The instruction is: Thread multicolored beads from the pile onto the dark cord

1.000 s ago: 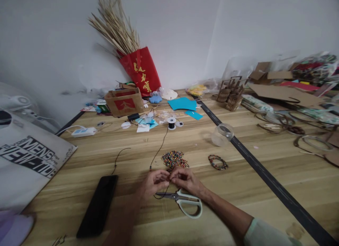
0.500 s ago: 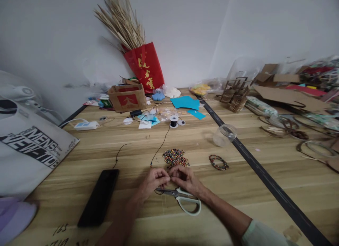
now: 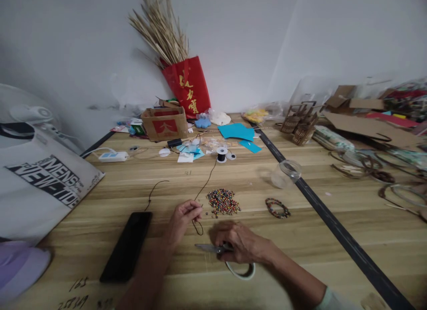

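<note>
My left hand [image 3: 184, 219] pinches the end of a thin dark cord [image 3: 207, 183], its fingertips closed together. A loop of that cord hangs just below the fingers, and the far part runs back to a black-and-white spool [image 3: 221, 155]. My right hand [image 3: 238, 242] is closed around the middle of the scissors [image 3: 207, 247], which lie on the table with blades pointing left. One pale handle loop shows below the palm; the other is covered. Beyond the hands lies a heap of small multicoloured beads [image 3: 223, 201]. To its right rests a coiled beaded bracelet [image 3: 278, 208].
A black phone [image 3: 126, 247] lies left of my hands. A clear plastic jar [image 3: 285, 174] stands at the right by a dark strip [image 3: 333, 220]. Farther back are blue sheets [image 3: 236, 132], a cardboard box [image 3: 165, 124] and a red bag [image 3: 191, 85].
The hands have moved apart. My right hand has left the left fingertips and come down onto the scissors. My left hand still pinches the cord, slightly farther back and left.
</note>
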`<action>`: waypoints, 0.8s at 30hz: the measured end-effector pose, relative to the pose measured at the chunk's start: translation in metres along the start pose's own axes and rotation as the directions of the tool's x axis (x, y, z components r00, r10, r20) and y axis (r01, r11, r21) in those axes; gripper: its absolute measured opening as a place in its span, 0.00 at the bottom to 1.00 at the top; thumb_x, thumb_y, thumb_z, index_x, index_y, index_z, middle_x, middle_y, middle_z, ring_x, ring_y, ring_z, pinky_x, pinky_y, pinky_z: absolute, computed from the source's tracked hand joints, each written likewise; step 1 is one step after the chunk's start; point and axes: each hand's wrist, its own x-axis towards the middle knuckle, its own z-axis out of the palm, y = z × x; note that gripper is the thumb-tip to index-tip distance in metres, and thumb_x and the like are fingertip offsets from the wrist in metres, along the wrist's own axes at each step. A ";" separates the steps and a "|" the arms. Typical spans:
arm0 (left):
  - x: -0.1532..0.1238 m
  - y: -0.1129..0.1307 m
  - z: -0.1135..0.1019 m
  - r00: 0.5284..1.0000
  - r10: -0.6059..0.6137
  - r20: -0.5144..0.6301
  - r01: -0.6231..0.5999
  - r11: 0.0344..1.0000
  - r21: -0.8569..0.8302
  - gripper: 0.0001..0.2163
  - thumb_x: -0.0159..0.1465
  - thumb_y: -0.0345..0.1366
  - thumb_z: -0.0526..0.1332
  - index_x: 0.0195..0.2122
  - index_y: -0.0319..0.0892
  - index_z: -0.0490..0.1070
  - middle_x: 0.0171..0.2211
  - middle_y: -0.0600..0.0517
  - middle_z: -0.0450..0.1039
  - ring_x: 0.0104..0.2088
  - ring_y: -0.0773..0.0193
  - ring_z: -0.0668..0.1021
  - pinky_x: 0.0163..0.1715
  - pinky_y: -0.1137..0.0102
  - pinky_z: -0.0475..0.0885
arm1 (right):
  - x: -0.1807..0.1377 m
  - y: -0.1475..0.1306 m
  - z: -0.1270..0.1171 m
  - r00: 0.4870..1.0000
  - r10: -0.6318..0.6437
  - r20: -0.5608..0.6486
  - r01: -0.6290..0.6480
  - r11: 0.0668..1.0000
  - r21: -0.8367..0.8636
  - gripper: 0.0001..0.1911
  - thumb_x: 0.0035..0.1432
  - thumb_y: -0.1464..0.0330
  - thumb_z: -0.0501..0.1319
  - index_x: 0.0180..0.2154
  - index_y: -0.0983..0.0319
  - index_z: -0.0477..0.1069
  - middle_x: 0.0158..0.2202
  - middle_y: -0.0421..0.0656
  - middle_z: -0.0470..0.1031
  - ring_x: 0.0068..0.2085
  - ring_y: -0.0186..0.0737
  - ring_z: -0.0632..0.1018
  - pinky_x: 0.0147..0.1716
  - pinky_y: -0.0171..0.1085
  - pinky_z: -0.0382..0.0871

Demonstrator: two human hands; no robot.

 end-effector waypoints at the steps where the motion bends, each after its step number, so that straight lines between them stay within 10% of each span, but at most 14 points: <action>1: 0.000 -0.003 0.002 1.000 -0.002 0.025 0.002 1.000 0.003 0.11 0.50 0.41 0.68 0.25 0.38 0.69 0.19 0.56 0.69 0.22 0.70 0.70 0.25 0.74 0.66 | 0.000 0.000 0.002 1.000 -0.012 0.010 0.012 1.000 0.004 0.10 0.47 0.70 0.70 0.31 0.62 0.70 0.34 0.40 0.74 0.37 0.37 0.73 0.36 0.32 0.63; 24: 0.002 -0.027 0.024 0.990 -0.049 0.129 0.041 0.997 0.066 0.15 0.48 0.44 0.69 0.25 0.37 0.71 0.19 0.54 0.70 0.23 0.68 0.72 0.24 0.74 0.65 | 0.001 0.009 0.010 0.994 -0.096 0.060 0.084 0.980 0.179 0.09 0.57 0.63 0.64 0.34 0.63 0.76 0.33 0.43 0.77 0.37 0.38 0.76 0.39 0.35 0.67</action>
